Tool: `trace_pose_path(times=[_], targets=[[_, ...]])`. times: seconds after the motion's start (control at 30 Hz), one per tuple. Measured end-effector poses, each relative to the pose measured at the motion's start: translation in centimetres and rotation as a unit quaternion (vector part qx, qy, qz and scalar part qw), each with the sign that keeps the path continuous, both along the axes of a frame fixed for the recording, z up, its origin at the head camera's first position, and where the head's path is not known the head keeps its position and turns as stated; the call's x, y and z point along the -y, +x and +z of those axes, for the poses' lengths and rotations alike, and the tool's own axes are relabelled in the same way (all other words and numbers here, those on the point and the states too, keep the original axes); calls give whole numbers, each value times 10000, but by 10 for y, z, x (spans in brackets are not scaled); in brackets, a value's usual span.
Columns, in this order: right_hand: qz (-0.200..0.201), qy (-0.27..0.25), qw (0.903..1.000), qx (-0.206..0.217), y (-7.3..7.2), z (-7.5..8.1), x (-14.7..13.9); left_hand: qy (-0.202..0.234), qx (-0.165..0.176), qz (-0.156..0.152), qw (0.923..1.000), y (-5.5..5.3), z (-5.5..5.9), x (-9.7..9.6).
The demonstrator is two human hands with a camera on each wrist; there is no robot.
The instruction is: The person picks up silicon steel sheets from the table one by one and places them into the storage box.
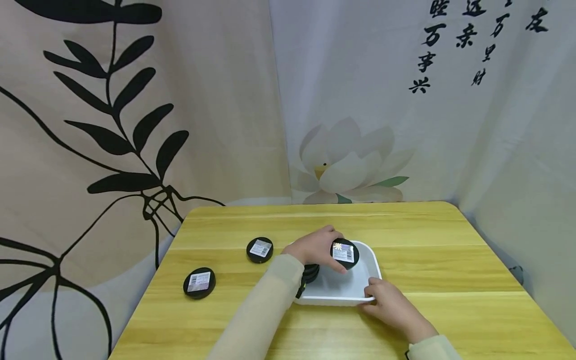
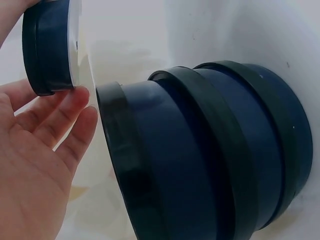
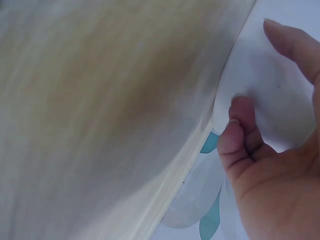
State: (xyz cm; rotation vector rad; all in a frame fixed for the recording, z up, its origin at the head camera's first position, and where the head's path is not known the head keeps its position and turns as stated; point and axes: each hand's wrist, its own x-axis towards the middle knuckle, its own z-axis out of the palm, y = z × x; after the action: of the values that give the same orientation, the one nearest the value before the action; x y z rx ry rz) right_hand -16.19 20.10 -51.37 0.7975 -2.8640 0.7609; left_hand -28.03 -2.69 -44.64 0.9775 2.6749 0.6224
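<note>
My left hand (image 1: 315, 248) holds a round black tin (image 1: 344, 254) with a white label over the white plastic tray (image 1: 338, 287). In the left wrist view, the fingers curl around the edge of this tin, beside a stack of black tins (image 2: 190, 160) lying against the tray wall. The forearm partly hides that stack in the head view. At the tray's near right corner, my right hand (image 1: 390, 306) grips the rim, fingers over the edge and thumb low outside. The right wrist view shows its fingers (image 3: 235, 145) bent against the white tray side.
Two more labelled black tins lie on the wooden table (image 1: 450, 260) left of the tray, one farther back (image 1: 259, 250) and one nearer the left edge (image 1: 199, 283). A printed curtain (image 1: 216, 125) hangs behind the table.
</note>
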Motion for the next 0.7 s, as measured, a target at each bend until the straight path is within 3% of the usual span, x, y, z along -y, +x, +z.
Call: trace_pose_path(times=[0.43,0.7], targets=[[-43,111,9999,-59,-1,0,-1,-103,62,-64,9999,-3,1,-6],[-20,120,9998,-124,-2,-1,0,-85,11,-107,9999,-9,-6,-8]])
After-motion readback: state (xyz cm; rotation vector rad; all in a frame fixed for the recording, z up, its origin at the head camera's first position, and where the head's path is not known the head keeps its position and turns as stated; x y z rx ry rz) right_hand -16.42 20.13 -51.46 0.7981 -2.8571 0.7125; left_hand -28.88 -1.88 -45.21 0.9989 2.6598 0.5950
